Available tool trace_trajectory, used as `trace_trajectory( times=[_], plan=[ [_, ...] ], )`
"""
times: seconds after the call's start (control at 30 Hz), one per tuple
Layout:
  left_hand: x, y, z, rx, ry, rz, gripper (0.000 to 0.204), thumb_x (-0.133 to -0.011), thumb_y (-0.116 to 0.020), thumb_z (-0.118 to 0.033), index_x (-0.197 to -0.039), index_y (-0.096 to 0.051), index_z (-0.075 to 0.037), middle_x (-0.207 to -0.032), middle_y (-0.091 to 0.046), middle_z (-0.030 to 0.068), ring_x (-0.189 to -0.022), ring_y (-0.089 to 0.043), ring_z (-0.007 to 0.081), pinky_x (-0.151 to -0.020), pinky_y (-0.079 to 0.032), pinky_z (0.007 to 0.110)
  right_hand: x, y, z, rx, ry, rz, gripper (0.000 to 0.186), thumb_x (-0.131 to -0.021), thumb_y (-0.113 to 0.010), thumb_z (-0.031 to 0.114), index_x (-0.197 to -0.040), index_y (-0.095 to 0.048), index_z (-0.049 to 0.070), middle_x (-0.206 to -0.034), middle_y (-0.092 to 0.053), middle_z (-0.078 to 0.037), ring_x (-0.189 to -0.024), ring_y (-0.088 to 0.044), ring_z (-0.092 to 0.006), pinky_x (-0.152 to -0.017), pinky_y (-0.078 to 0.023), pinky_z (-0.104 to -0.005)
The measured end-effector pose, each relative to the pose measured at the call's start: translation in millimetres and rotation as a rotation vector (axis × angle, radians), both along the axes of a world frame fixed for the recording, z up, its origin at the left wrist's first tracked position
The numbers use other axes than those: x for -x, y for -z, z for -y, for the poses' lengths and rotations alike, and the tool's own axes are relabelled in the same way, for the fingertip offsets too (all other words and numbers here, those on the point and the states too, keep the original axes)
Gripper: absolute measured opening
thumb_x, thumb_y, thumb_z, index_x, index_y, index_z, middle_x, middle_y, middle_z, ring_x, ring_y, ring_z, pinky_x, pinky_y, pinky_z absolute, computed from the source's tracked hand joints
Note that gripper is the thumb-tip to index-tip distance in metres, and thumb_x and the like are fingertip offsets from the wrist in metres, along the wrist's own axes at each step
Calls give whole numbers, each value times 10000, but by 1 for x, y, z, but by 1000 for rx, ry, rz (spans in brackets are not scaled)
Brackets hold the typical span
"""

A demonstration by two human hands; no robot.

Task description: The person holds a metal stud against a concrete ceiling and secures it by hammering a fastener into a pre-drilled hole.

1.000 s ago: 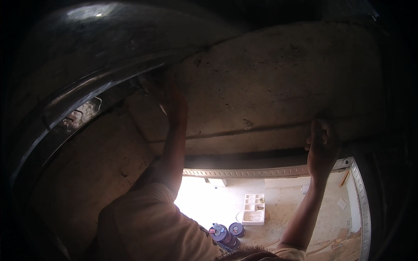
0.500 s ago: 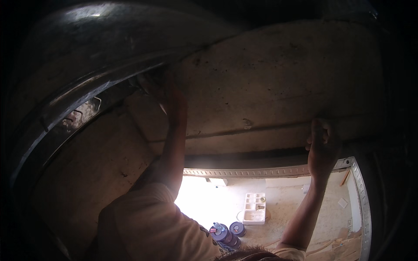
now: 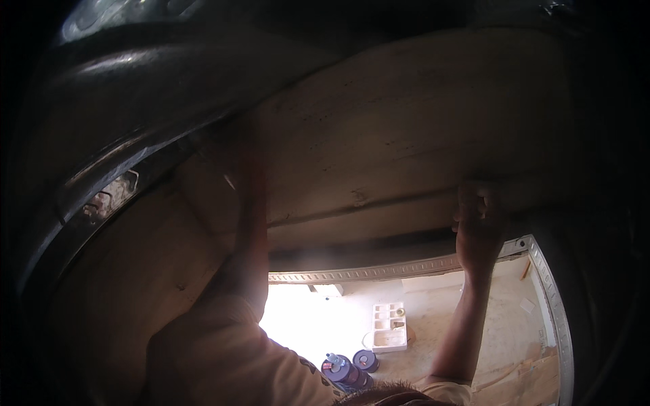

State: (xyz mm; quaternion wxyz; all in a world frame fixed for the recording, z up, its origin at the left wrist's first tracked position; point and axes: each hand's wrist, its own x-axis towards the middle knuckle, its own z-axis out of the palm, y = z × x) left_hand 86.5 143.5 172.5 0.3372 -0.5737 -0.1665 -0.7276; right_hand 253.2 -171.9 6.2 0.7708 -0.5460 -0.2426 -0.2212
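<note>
My left arm reaches up to a dim, brownish plastered surface (image 3: 379, 108). At its end my left hand (image 3: 245, 152) is blurred and in shadow, so its fingers do not show. A thin pale edge (image 3: 230, 181) glints beside that hand; what it belongs to cannot be made out. On the right, my right hand (image 3: 481, 220) is raised close to the same surface, by a long horizontal groove (image 3: 406, 199). Its fingers are curled together, and anything inside them is hidden.
A dark curved rim (image 3: 128, 162) bends across the upper left, with bent metal wires (image 3: 101, 201) in a gap. A perforated metal strip (image 3: 365, 273) edges the bright opening. Beyond are a white compartment tray (image 3: 389, 338), purple buckets (image 3: 342, 371) and a clear bottle (image 3: 333, 360).
The whole view has shifted, so both arms and the opening sit a little further left. My left hand has become more blurred. My right hand keeps its curled shape near the groove.
</note>
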Motion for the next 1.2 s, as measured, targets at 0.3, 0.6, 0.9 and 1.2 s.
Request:
trace_trajectory(
  times=[0.3,0.6,0.9,1.2],
  plan=[
    [2,7,-17,24,20,-24,561,-946,-482,-226,-1409,-265,6,-1470,-244,226,-1367,-240,350,-1135,-198,405,-2,0,3,1,-66,-17,139,-871,-622,159,-882,-632,21,-662,-636,-96,-580,-614,-141,-549,-459,-296],
    [5,-5,-9,10,30,84,513,-961,-452,-255,-1389,-322,-4,-1454,-274,235,-1357,-247,377,-1138,-190,423,1,-2,1,-29,-130,-45,151,-907,-590,175,-936,-632,33,-619,-586,-32,-542,-542,-62,-494,-420,-229],
    [5,-13,45,178,324,71,593,-962,-455,-320,-1415,-281,23,-1482,-233,229,-1389,-195,332,-1147,-147,386,4,-5,6,18,-119,-66,198,-908,-609,230,-946,-619,36,-629,-593,-28,-514,-548,-71,-471,-408,-228],
    [10,-1,77,172,524,25,634,-943,-508,-296,-1412,-251,44,-1450,-301,224,-1360,-262,342,-1125,-196,391,4,-2,0,-38,-123,-55,212,-907,-615,235,-982,-616,37,-657,-598,-36,-544,-556,-69,-463,-409,-227]
  ],
)
